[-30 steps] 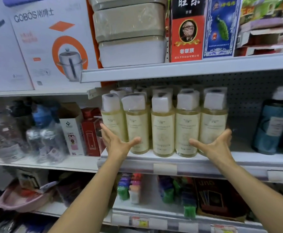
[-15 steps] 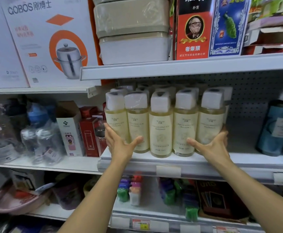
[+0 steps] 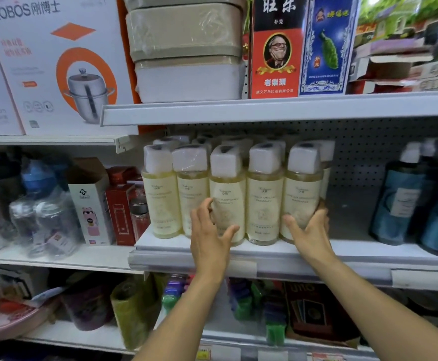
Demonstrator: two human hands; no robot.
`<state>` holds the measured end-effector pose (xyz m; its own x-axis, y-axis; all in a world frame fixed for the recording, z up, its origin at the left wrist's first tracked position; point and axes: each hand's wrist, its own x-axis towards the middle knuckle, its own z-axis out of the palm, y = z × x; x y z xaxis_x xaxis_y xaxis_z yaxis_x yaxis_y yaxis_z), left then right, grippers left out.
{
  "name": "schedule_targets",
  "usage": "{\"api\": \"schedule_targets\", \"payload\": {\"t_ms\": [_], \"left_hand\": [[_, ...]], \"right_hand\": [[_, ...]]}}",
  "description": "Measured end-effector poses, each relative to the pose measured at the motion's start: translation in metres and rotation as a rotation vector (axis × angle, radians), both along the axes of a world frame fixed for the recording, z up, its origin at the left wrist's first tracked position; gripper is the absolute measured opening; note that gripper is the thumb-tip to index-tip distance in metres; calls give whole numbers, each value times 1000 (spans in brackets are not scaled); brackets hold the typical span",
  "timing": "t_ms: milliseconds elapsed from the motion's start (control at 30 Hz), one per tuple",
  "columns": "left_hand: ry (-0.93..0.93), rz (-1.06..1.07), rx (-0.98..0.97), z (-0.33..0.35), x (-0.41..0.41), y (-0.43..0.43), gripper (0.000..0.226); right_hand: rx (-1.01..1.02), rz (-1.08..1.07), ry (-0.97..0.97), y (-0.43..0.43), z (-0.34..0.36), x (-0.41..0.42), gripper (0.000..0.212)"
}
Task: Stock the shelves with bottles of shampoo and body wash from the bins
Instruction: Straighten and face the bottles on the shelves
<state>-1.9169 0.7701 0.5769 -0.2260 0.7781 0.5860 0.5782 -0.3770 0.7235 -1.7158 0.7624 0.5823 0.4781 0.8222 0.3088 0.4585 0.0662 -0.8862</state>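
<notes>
The left hand [image 3: 210,231] lies open, fingers spread against the middle bottle [image 3: 227,201]. The right hand [image 3: 310,231] cups the end bottle [image 3: 301,196], fingers curled round its far side, probably to square the row. These smooth, clear, pale-yellow cylinders with film-wrapped white caps stand on the shelf [image 3: 356,252] beneath the fingers.
</notes>
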Motion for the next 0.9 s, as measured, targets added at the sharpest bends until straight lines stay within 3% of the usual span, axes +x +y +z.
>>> {"api": "schedule_targets", "payload": {"t_ms": [267, 367, 433, 567, 700, 767, 900], "left_hand": [[30, 87, -15, 1, 13, 12, 68], [78, 180, 106, -3, 31, 4, 65], [152, 160, 210, -3, 48, -1, 80], [278, 109, 171, -1, 76, 7, 118], [345, 161, 122, -8, 84, 17, 131], [351, 175, 124, -9, 85, 18, 131], [362, 191, 114, -9, 87, 19, 133]], "right_hand": [[1, 37, 11, -5, 7, 2, 89], [-40, 78, 54, -8, 9, 5, 94], [-31, 103, 104, -10, 12, 7, 92], [-30, 111, 279, -12, 23, 17, 81], [-81, 174, 360, -6, 49, 41, 73], [-191, 168, 399, 3, 59, 50, 84], [-281, 192, 460, 28, 54, 52, 145]]}}
